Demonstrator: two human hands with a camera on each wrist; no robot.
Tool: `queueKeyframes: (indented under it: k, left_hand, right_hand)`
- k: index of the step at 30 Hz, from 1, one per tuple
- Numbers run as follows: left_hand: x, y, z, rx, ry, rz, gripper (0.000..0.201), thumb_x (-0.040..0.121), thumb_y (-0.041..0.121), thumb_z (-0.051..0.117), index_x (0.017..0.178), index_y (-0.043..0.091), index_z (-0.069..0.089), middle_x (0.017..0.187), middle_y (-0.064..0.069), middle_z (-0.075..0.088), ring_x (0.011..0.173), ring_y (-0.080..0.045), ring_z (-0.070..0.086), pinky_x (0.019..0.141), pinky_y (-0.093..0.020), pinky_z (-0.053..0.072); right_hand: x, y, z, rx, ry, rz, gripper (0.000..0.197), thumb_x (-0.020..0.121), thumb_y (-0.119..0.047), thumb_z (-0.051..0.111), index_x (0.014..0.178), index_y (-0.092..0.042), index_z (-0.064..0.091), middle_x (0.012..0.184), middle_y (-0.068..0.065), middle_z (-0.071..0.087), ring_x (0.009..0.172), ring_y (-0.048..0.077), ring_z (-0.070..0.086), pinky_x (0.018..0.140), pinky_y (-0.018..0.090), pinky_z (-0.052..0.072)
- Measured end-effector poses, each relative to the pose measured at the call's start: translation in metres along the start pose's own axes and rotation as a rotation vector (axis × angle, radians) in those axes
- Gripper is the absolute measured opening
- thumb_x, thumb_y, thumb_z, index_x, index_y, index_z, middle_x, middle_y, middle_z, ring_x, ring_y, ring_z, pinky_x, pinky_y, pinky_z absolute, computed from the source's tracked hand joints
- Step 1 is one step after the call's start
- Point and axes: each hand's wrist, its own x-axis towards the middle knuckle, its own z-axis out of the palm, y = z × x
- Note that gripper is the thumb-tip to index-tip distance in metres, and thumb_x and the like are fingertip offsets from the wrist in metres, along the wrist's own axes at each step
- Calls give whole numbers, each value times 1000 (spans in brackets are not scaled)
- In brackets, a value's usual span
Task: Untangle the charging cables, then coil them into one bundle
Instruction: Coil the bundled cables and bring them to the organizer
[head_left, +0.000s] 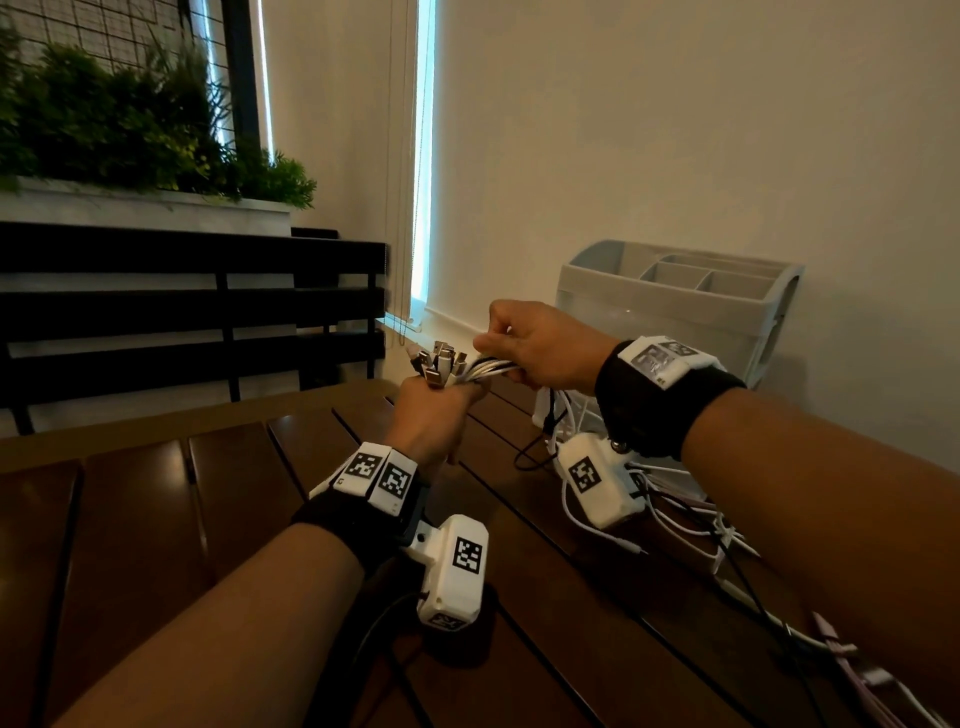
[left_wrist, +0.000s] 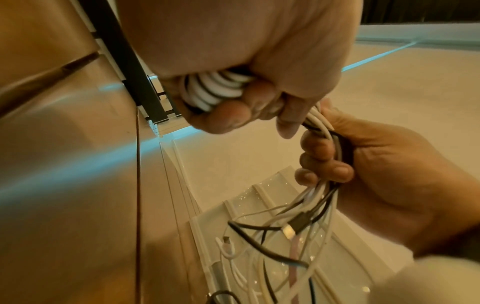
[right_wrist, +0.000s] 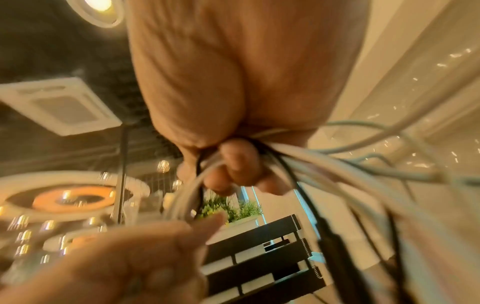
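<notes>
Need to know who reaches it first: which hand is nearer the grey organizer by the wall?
Right. The right hand holds the cables just in front of the grey organizer; the left hand grips their plug ends farther left.

— What is the table (head_left: 218, 483) made of?
— Dark brown wooden slats, smooth, with a soft sheen.
— And the charging cables (head_left: 485, 370)?
— Smooth plastic sheathing, mostly white, a few black, one pale pink; the plugs (head_left: 439, 361) at their ends look like bare shiny metal.
— The organizer (head_left: 613, 291) by the wall?
— Matt grey plastic on top, with a clear, glossy front.
— The wrist straps (head_left: 660, 415)?
— Black cloth, carrying matt white plastic housings.
</notes>
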Motion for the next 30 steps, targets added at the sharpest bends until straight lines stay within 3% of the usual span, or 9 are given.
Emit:
queueKeyframes:
  k: [5, 7, 9, 12, 17, 24, 30]
  left_hand:
    - [3, -2, -2, -82, 15, -113, 27, 87, 27, 66, 105, 8, 61, 41, 4, 42, 35, -13, 36, 40, -24, 32]
    - [2, -4, -1, -108, 10, -126, 23, 87, 28, 65, 100, 9, 62, 42, 2, 40, 34, -14, 36, 42, -24, 33]
    - [0, -4, 1, -157, -5, -98, 15, 89, 26, 64, 88, 11, 62, 42, 0, 38, 36, -16, 36, 45, -26, 33]
    - [-2, -4, 2, -249, -34, -58, 16, 90, 23, 64, 84, 9, 58, 44, -2, 37, 34, -16, 36, 44, -25, 35]
    - [-3, -5, 2, -299, -124, -40, 31, 91, 31, 64, 69, 13, 52, 45, -1, 34, 36, -16, 32, 42, -24, 32]
    - [-5, -8, 3, -331, -106, 9, 36, 90, 44, 61, 76, 11, 59, 54, -4, 49, 36, -14, 40, 41, -22, 38]
    - [-4, -9, 3, -416, -102, -4, 36, 88, 44, 62, 78, 10, 63, 62, -6, 59, 47, -16, 51, 43, -22, 42]
  right_hand:
    - [-12, 4, -4, -140, -48, -114, 17, 93, -35, 58, 81, -28, 49, 84, -4, 65, 67, 4, 55, 63, 19, 41]
    - [-12, 4, -2, -186, -13, -125, 15, 93, -33, 59, 83, -23, 53, 79, -6, 65, 66, 2, 55, 61, 16, 39]
    - [-10, 3, 3, -172, 45, -129, 17, 94, -28, 59, 82, -17, 53, 79, -5, 64, 67, 6, 54, 62, 19, 40]
    - [-6, 2, 13, -99, 141, -110, 16, 94, -24, 58, 83, -12, 55, 76, -8, 59, 68, 8, 52, 62, 24, 41]
    - [-5, 11, 27, 37, 254, -27, 22, 95, -25, 56, 73, -25, 50, 75, -2, 60, 65, 12, 50, 63, 29, 39]
    - [-6, 5, 36, 192, 287, 13, 25, 97, -22, 53, 72, -20, 49, 64, -3, 57, 57, 10, 50, 58, 26, 39]
    - [-14, 2, 38, 257, 215, 14, 23, 100, -23, 47, 80, -15, 53, 65, 2, 61, 58, 16, 56, 62, 32, 47]
